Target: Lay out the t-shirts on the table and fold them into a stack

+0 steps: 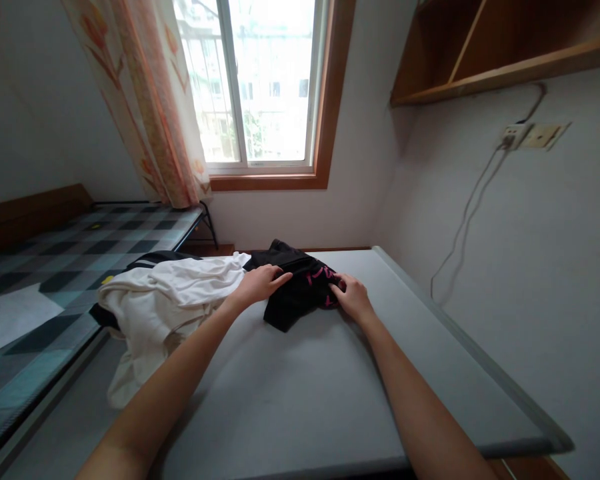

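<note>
A black T-shirt (300, 283) with pink lettering lies bunched near the far end of the grey tabletop, and what looks like a sleeve hangs toward me. My left hand (260, 283) is at its left part, thumb and fingers closing on the dark cloth. At the lettered right edge, my right hand (351, 297) pinches the fabric, with some fingertips hidden by the folds. Just left of my left hand is a heap of white clothes (175, 287), crumpled and partly behind my left forearm. Dark cloth with white stripes (163, 257) shows beneath the heap.
The grey table (300, 407) has a raised edge along the right wall. At left stands a bed with a checked cover (130, 223), a paper sheet (15, 317) on it. Ahead are a curtain (145, 100) and window; a wooden shelf (480, 87) and a hanging cord (463, 223) are at right.
</note>
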Motion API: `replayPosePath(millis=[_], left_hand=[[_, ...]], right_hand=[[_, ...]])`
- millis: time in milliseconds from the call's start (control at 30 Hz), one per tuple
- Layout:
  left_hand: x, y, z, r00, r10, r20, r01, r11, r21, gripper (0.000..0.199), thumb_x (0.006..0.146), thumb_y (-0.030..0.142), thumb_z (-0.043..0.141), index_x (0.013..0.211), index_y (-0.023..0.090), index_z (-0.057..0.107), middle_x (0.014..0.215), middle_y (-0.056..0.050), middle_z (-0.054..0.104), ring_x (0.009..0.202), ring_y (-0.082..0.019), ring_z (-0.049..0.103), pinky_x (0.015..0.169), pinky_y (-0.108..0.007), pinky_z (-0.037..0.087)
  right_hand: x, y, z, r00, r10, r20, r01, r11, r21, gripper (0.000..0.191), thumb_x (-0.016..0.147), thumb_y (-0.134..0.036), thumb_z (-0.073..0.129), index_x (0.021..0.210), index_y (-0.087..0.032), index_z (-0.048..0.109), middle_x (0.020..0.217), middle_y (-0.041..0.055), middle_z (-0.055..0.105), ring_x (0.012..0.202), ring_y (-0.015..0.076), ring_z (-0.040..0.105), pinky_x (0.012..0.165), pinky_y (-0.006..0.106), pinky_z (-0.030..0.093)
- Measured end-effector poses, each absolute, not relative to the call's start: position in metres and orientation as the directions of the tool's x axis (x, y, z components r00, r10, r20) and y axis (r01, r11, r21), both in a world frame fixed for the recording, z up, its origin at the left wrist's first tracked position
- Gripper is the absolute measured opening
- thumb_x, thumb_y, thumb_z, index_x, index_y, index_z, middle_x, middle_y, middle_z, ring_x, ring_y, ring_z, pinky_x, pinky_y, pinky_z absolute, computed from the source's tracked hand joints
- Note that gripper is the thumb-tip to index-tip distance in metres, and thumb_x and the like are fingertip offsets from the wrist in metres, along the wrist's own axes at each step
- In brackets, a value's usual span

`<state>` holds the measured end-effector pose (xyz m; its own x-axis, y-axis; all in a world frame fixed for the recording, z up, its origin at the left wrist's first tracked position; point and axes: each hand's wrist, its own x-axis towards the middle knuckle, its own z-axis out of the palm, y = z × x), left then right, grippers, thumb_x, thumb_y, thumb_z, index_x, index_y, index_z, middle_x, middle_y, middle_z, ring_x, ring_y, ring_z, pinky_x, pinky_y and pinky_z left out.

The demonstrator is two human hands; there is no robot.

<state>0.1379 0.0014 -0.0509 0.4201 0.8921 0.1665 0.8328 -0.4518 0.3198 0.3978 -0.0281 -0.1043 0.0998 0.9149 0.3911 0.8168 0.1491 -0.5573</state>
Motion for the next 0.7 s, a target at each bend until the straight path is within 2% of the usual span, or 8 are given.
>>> replayPosePath(millis=[100,200,267,367,433,500,600,700], left_hand=[[0.137,0.003,-0.054,0.396,0.894,0.21,0.833,-0.446,0.326,0.042,0.084,0.052,0.056,0.114,0.023,0.067,0.104,-0.008,0.07,0.096,-0.025,0.065,0.077,-0.031,0.048],[0.134,0.011,-0.058,0.314,0.91,0.271,0.815,-0.405,0.414,0.024,0.087,0.031,0.051,0.098,0.02,0.07,0.099,-0.008,0.07,0.095,-0.023,0.064,0.081,-0.031,0.048],[0.132,0.019,-0.058,0.194,0.917,0.349,0.748,-0.368,0.552,0.024,0.088,0.024,0.045,0.09,0.018,0.068,0.094,-0.008,0.07,0.092,-0.022,0.064,0.083,-0.031,0.047],[0.128,0.027,-0.051,-0.012,0.913,0.409,0.476,-0.354,0.805,0.025,0.089,0.028,0.042,0.089,0.016,0.064,0.089,-0.006,0.069,0.087,-0.019,0.062,0.081,-0.029,0.048],[0.128,0.026,-0.044,-0.079,0.918,0.388,0.255,-0.357,0.899,0.029,0.09,0.035,0.041,0.093,0.016,0.063,0.089,-0.004,0.068,0.085,-0.017,0.062,0.079,-0.028,0.049],[0.132,0.019,-0.037,-0.058,0.929,0.366,0.117,-0.358,0.926,0.032,0.089,0.04,0.043,0.099,0.017,0.062,0.092,-0.003,0.068,0.087,-0.017,0.061,0.08,-0.027,0.049],[0.145,0.0,-0.031,0.128,0.924,0.359,0.14,-0.376,0.916,0.033,0.088,0.044,0.046,0.098,0.018,0.064,0.093,-0.003,0.068,0.09,-0.018,0.06,0.082,-0.027,0.049],[0.161,-0.023,-0.027,0.496,0.813,0.306,0.258,-0.474,0.842,0.029,0.09,0.042,0.047,0.092,0.018,0.065,0.091,-0.002,0.067,0.091,-0.019,0.06,0.084,-0.029,0.049]], right_hand=[[0.395,-0.031,-0.099,0.054,0.932,0.359,0.77,0.19,-0.609,0.019,0.077,-0.032,0.054,0.081,-0.017,0.066,0.064,0.0002,0.058,0.061,0.0151,0.05,0.061,0.028,0.037],[0.39,-0.037,-0.09,-0.09,0.96,0.265,0.664,0.257,-0.703,0.017,0.072,-0.032,0.057,0.063,-0.018,0.058,0.056,-0.0036,0.05,0.054,0.0111,0.043,0.054,0.025,0.031],[0.387,-0.044,-0.082,-0.28,0.95,0.134,0.568,0.277,-0.775,0.024,0.073,-0.037,0.058,0.059,-0.018,0.057,0.052,-0.0043,0.048,0.051,0.0097,0.04,0.05,0.023,0.029],[0.386,-0.05,-0.068,-0.476,0.879,-0.004,0.471,0.251,-0.845,0.037,0.08,-0.047,0.055,0.062,-0.016,0.066,0.048,-0.0027,0.049,0.048,0.01,0.041,0.047,0.024,0.029],[0.386,-0.05,-0.064,-0.399,0.913,0.09,0.408,0.265,-0.874,0.04,0.082,-0.049,0.054,0.067,-0.016,0.07,0.052,-0.0002,0.055,0.051,0.0119,0.047,0.05,0.025,0.035],[0.386,-0.047,-0.064,-0.168,0.951,0.261,0.356,0.306,-0.883,0.035,0.08,-0.047,0.056,0.077,-0.016,0.072,0.06,0.0015,0.06,0.057,0.0139,0.052,0.055,0.027,0.042],[0.383,-0.041,-0.07,0.073,0.897,0.436,0.314,0.394,-0.864,0.048,0.075,-0.042,0.065,0.117,-0.019,0.064,0.078,0.0016,0.063,0.063,0.0139,0.056,0.06,0.029,0.049],[0.379,-0.041,-0.073,0.036,0.83,0.556,0.322,0.517,-0.793,0.069,0.071,-0.039,0.071,0.136,-0.026,0.05,0.102,0.0048,0.063,0.078,0.0165,0.06,0.073,0.033,0.052]])
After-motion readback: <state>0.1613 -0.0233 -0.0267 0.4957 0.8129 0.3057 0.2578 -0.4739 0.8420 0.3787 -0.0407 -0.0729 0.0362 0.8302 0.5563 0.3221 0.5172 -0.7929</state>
